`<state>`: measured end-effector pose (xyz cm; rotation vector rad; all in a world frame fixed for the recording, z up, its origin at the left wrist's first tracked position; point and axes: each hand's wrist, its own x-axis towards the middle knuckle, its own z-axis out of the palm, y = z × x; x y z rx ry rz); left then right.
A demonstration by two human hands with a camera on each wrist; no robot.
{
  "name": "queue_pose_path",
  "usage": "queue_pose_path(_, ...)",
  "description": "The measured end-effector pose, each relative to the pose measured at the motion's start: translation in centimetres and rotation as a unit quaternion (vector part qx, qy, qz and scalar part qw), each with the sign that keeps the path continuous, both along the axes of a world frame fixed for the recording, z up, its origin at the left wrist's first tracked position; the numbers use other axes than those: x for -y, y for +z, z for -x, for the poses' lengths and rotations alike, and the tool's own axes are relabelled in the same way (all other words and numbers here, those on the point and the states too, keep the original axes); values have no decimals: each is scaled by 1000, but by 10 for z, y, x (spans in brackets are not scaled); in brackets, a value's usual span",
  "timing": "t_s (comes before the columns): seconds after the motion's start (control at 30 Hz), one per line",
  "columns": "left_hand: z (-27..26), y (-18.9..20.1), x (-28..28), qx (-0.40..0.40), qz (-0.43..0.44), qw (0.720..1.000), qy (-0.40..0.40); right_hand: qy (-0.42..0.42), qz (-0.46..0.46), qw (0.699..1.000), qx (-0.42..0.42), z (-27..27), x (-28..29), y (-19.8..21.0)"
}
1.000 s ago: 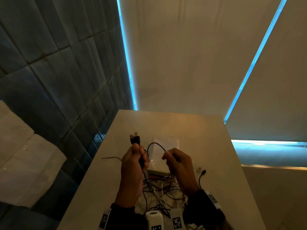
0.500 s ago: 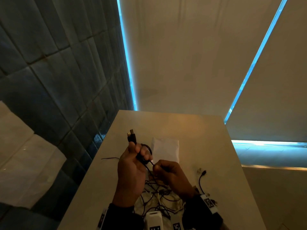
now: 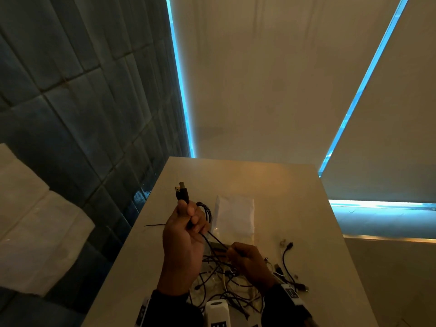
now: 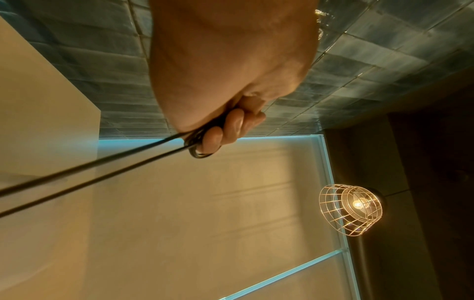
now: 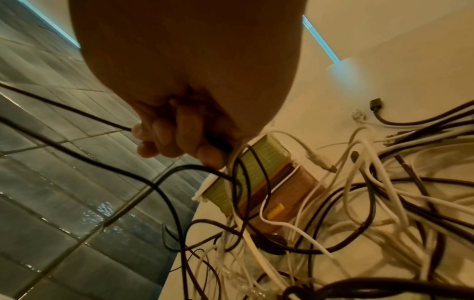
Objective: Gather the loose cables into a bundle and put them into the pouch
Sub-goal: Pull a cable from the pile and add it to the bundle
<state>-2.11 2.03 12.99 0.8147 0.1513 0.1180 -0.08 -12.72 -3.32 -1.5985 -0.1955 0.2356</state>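
Note:
My left hand [image 3: 188,223] is raised above the table and grips a black USB cable [image 3: 207,213] wound into loops, its plug [image 3: 182,193] sticking up past my thumb. In the left wrist view the fingers [image 4: 231,127] curl round those loops and two strands run off tight to the lower left. My right hand [image 3: 240,253] pinches the same cable lower down, just over a tangle of black and white cables [image 3: 226,286]. The clear pouch [image 3: 236,215] lies flat beyond both hands. The right wrist view shows my right hand [image 5: 174,138] closed on the black strand above the tangle [image 5: 372,192].
A small green and brown box [image 5: 269,178] lies under the cables. Loose short cables and plugs [image 3: 286,256] lie to the right on the beige table [image 3: 271,180]. A dark tiled wall [image 3: 82,114] runs along the table's left edge. A caged lamp [image 4: 351,209] hangs overhead.
My right hand has dropped from beside the left hand toward the tangle, drawing the cable taut. The left hand has risen slightly and holds more loops.

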Motion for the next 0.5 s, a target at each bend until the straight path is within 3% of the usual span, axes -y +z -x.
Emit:
queue_pose_path(0.33,0,1,-1,6,-15,1000,0,-17,43,999,-19,4,4,-4)
queue_pose_path(0.5,-2,2,-3,0,-78,997,18,-57,74,995,19,-7,7,3)
